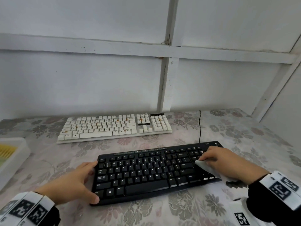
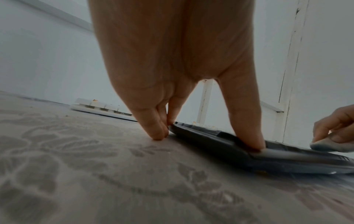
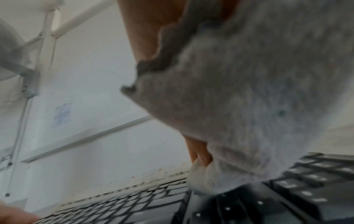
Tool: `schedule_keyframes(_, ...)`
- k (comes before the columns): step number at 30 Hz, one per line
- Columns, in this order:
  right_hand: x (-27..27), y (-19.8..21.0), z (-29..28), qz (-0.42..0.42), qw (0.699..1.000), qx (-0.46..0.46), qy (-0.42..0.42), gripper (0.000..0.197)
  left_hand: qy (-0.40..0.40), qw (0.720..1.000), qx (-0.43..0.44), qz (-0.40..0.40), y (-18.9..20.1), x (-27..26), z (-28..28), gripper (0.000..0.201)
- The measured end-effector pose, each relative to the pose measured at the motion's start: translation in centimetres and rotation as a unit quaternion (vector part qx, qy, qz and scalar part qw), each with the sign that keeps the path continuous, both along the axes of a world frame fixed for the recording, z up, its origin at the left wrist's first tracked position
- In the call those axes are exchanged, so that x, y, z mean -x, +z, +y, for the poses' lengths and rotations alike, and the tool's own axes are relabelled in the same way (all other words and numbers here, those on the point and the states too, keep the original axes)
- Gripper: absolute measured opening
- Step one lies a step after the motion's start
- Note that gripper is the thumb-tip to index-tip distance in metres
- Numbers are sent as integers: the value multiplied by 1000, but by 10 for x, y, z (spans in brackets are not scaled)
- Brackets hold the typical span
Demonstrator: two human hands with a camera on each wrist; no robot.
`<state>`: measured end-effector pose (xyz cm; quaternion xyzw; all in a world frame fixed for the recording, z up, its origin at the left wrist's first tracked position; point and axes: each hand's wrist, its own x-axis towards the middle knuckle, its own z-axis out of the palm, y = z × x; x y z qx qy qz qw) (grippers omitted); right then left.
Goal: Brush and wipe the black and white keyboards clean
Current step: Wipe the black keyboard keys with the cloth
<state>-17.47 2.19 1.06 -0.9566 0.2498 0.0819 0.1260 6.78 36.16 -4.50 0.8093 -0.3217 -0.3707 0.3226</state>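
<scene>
The black keyboard (image 1: 146,172) lies near the table's front edge. My left hand (image 1: 84,181) braces its left end: straight fingers (image 2: 153,128) stand against the far left corner and the thumb (image 2: 249,128) presses on the near left corner. My right hand (image 1: 218,160) grips a pale grey cloth (image 1: 203,166) and presses it on the keys at the right end. Close up, the cloth (image 3: 249,106) fills the right wrist view above the black keys (image 3: 287,197). The white keyboard (image 1: 114,126), with orange-brown stains, lies behind, untouched.
A white tray (image 1: 14,160) holding something yellow (image 1: 6,150) sits at the table's left edge. A black cable (image 1: 200,126) runs from the black keyboard to the back wall. A floral cloth (image 1: 179,209) covers the table. White framed panels close off the back and right.
</scene>
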Motion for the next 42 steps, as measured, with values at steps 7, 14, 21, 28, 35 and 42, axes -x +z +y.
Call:
schedule_keyframes(7,16,-6,-17,-14,999,35,-11,24,6,999,17,34,1,1,-1,146)
schedule_keyframes(14,37,-2,-44,-3,996,47,-75,23,4,1000,7,28,0,0,0,154)
schedule_keyframes(21,28,5,-46,-21,994,43,-95,22,17,1000,-4,22,-1,0,-2,140)
schedule_keyframes(28,3,-3,0,-17,997,-16,68,26,16,999,2,28,-1,-1,-2,136)
schedule_keyframes(35,33,-9,-36,-16,1000,21,3,26,23,999,1,32,0,0,-2,134)
schedule_keyframes(42,53,0,-65,-6,997,16,-78,19,23,999,3,34,0,0,-2,131)
